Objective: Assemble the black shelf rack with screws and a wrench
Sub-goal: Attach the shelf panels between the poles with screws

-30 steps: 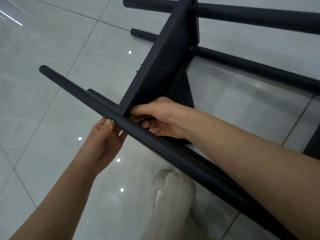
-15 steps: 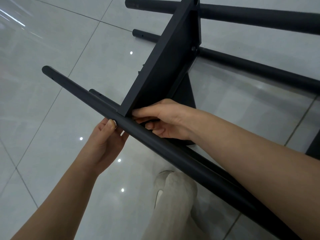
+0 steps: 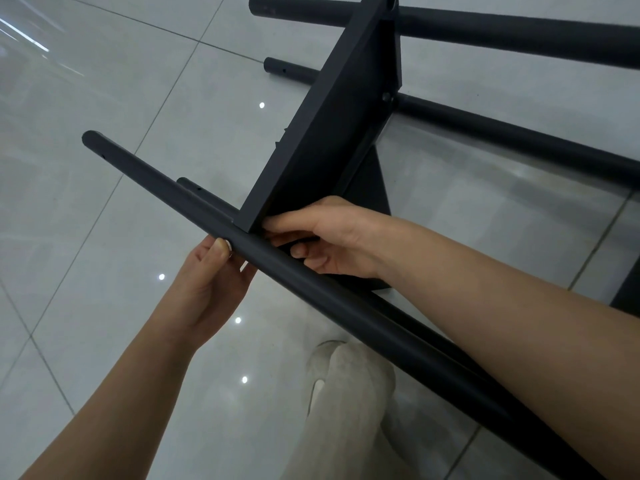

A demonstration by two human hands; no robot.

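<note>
The black shelf [image 3: 322, 133] stands on edge in the middle of the frame, running from the top centre down to the middle. Its lower corner meets a long black pole [image 3: 363, 317] that crosses from the left middle down to the lower right. The left hand [image 3: 211, 282] comes up from the lower left and grips this pole just left of that corner, fingers curled under it and the thumb pressed on its near side. The right hand [image 3: 332, 237] reaches in from the right, over the pole, to the same corner. Its fingers are curled, one lying along the shelf's lower edge, but the tips sit behind the pole and I cannot tell whether they hold anything.

A second pole [image 3: 204, 194] pokes out just behind the first. Two more poles [image 3: 502, 32] cross the upper right, joined to the shelf's far end. Everything lies over a glossy grey tiled floor [image 3: 104, 98], and a pale trouser leg [image 3: 346, 403] shows at the bottom centre.
</note>
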